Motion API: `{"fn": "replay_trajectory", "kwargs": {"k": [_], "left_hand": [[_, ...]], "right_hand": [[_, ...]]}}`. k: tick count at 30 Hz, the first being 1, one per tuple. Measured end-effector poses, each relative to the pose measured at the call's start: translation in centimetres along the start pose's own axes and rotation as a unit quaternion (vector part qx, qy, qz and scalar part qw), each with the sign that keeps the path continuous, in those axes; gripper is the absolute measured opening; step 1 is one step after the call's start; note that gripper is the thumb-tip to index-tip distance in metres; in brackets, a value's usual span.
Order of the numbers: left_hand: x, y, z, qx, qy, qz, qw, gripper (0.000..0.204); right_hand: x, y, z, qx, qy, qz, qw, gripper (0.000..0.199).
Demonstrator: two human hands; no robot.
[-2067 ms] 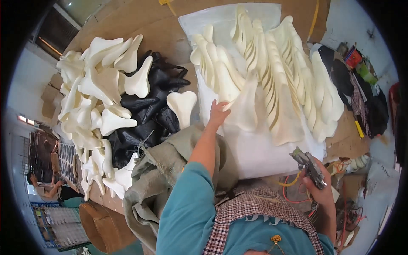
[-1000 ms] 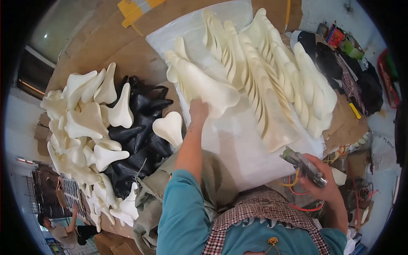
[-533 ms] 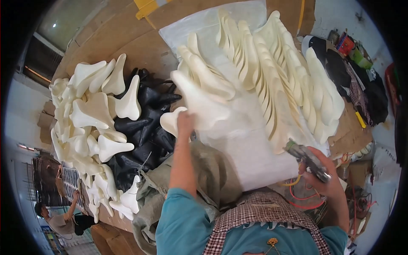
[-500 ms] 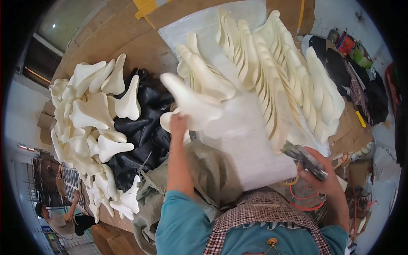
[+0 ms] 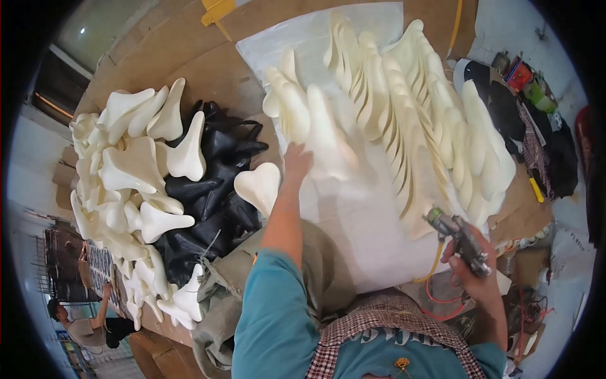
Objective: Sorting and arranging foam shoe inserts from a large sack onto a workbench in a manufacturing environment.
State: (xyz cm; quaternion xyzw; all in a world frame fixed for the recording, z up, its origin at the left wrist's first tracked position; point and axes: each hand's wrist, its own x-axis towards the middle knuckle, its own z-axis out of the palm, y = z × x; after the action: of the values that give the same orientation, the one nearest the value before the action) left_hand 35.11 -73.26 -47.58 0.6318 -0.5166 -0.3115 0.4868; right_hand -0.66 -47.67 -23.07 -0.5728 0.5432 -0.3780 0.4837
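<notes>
Over the white sheet (image 5: pixel 360 252): left hand (image 5: pixel 297 160) at a blurred cream piece (image 5: pixel 326 136); cannot tell whether gripping it.
At the sheet's near right corner: grasping a grey metal tool (image 5: pixel 466 245) with the right hand (image 5: pixel 475 268).
Left of the sheet: cream pile (image 5: pixel 129 169), black pieces (image 5: pixel 207 205).

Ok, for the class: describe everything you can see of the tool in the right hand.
The tool is grey and metal-looking, with a greenish head and small fittings along its body. It is tilted, head pointing up and left, near the white sheet's near right part. The right hand grips it. A yellow hose hangs beneath the head; whether they join is unclear.
</notes>
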Motion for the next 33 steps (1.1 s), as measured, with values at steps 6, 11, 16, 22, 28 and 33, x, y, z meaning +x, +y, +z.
{"fn": "replay_trajectory", "kwargs": {"k": [6, 11, 16, 22, 28, 33], "left_hand": [[-1.5, 1.6, 4.0, 0.320, 0.111, 0.122, 0.933, 0.030], [0.6, 0.8, 1.5, 0.323, 0.136, 0.112, 0.930, 0.028], [-1.2, 4.0, 2.6, 0.302, 0.100, 0.118, 0.941, 0.019], [0.4, 9.5, -5.8, 0.320, 0.146, 0.055, 0.935, 0.031], [4.3, 14.3, -20.0, -0.535, 0.202, 0.120, 0.811, 0.024], [5.8, 2.0, -9.3, -0.286, 0.054, -0.059, 0.955, 0.013]], "right_hand": [[-1.1, 1.1, 1.0, 0.038, 0.017, 0.062, 0.997, 0.055], [-0.7, 1.4, 1.9, -0.021, -0.033, 0.010, 0.999, 0.055], [-1.1, 0.7, 2.3, 0.017, -0.007, 0.047, 0.999, 0.055], [-0.7, 0.8, 2.4, -0.013, -0.035, 0.007, 0.999, 0.053], [0.8, -0.2, 1.6, -0.033, -0.021, 0.002, 0.999, 0.051], [2.8, -3.3, 2.6, 0.071, 0.043, -0.090, 0.992, 0.054]]}}
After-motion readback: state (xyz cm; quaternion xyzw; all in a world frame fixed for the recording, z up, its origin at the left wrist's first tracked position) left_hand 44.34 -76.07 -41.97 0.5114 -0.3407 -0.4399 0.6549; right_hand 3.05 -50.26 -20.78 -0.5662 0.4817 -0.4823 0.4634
